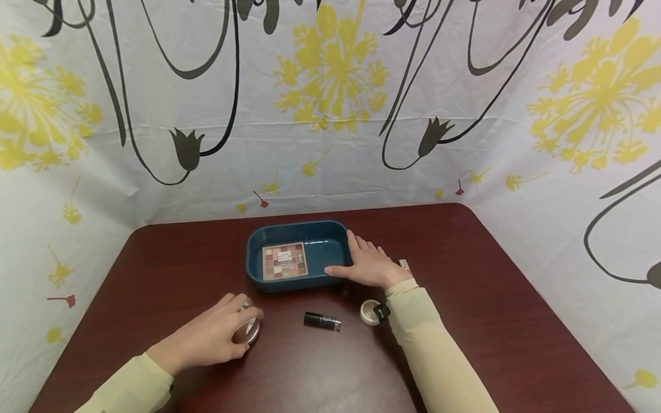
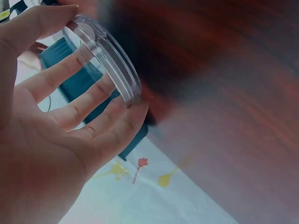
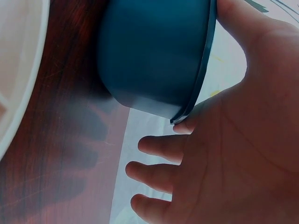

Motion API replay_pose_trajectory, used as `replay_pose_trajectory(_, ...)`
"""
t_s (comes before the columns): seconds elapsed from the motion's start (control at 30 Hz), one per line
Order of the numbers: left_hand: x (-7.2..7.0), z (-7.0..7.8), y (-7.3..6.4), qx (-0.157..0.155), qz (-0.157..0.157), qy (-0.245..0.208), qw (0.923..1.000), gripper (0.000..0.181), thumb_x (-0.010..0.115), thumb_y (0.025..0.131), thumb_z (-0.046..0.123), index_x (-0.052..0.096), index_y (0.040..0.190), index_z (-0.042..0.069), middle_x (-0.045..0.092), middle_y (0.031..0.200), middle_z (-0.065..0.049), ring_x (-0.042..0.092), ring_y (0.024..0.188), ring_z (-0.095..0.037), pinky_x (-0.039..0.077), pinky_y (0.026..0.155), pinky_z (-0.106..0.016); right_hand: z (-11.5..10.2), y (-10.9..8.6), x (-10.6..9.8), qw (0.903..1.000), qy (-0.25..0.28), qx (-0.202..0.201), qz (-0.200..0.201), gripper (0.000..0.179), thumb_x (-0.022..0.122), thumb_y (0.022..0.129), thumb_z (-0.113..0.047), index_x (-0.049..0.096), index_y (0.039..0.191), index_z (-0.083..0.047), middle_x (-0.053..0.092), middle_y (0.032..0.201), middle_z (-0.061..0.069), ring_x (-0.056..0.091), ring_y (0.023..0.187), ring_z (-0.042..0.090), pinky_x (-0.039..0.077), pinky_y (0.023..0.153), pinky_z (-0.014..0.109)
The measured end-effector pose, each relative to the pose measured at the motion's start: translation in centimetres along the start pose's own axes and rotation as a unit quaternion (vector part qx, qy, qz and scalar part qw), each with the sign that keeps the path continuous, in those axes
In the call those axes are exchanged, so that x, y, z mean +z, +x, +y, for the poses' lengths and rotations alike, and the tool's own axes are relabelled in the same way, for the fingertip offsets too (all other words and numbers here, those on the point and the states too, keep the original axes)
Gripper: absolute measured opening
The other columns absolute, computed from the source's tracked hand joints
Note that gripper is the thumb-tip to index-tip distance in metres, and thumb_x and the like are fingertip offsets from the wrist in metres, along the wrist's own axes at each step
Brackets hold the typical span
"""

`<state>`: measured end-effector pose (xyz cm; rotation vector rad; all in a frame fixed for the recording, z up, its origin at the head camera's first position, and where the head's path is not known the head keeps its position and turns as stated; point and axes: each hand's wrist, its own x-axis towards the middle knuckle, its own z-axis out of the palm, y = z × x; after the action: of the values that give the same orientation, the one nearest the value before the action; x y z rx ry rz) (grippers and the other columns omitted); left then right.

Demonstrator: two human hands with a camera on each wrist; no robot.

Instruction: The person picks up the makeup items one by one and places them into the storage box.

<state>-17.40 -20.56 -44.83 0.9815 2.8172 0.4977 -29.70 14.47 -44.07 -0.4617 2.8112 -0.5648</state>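
My left hand point(image 1: 211, 332) grips a round, clear case point(image 2: 125, 77) with a silvery edge, thumb on one side and fingers on the other, low over the table's left half. My right hand point(image 1: 369, 264) lies at the right front corner of a dark blue tray point(image 1: 295, 285). Its thumb rests across the front rim and its index finger touches the right side; the other fingers are spread and hold nothing. Inside the tray, on the left, lies a square eyeshadow palette point(image 1: 285, 261) with many coloured squares on its face.
A black lipstick-like tube point(image 1: 322, 321) with a clear end lies in front of the tray. Close by the right wrist sits a round cream-coloured item point(image 1: 369, 312), partly behind a black piece at the sleeve. Patterned white cloth point(image 1: 318, 164) surrounds the dark red table point(image 1: 336, 376).
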Motion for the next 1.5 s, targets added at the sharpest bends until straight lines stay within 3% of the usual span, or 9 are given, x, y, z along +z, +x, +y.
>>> replay_pose_trajectory(0.4,-1.8,1.4,0.8,0.012,0.018,0.025,0.9994,0.048,0.08,0.082,0.023,0.066,0.128,0.017,0.054,0.118,0.006,0.044,0.104,-0.014,0.05,0.076,-0.029,-0.1,-0.1,-0.1,1.0,0.001,-0.001,-0.003,0.121,0.053,0.081,-0.083,0.001,0.163,-0.011,0.014,0.166,0.015,0.015,0.152,0.034,0.011,0.119,0.058)
replay_pose_trajectory(0.67,-3.1,2.0,2.0,0.031,0.051,0.045,0.9972,0.049,0.079,0.082,0.025,0.066,0.129,0.017,0.055,0.12,0.004,0.045,0.108,-0.016,0.051,0.078,-0.031,-0.2,-0.3,-0.2,1.0,0.001,-0.002,-0.005,0.121,0.053,0.081,-0.084,0.0,0.163,-0.011,0.014,0.166,0.015,0.016,0.152,0.034,0.012,0.118,0.058)
replay_pose_trajectory(1.03,-4.8,2.6,5.2,0.064,0.092,0.059,0.9919,0.054,0.078,0.082,0.026,0.064,0.134,0.018,0.054,0.128,-0.004,0.047,0.11,-0.02,0.051,0.081,-0.037,0.0,-0.1,-0.1,1.0,0.002,-0.005,-0.003,0.121,0.052,0.082,-0.084,-0.001,0.163,-0.012,0.014,0.167,0.013,0.016,0.152,0.032,0.011,0.118,0.059)
replay_pose_trajectory(1.5,-5.6,2.4,9.8,0.051,0.123,0.046,0.99,0.055,0.077,0.085,0.026,0.063,0.137,0.015,0.055,0.127,-0.005,0.047,0.115,-0.023,0.05,0.087,-0.04,0.1,0.2,0.0,1.0,0.001,0.001,-0.001,0.121,0.052,0.081,-0.085,-0.001,0.163,-0.012,0.016,0.166,0.013,0.018,0.151,0.033,0.012,0.118,0.059)
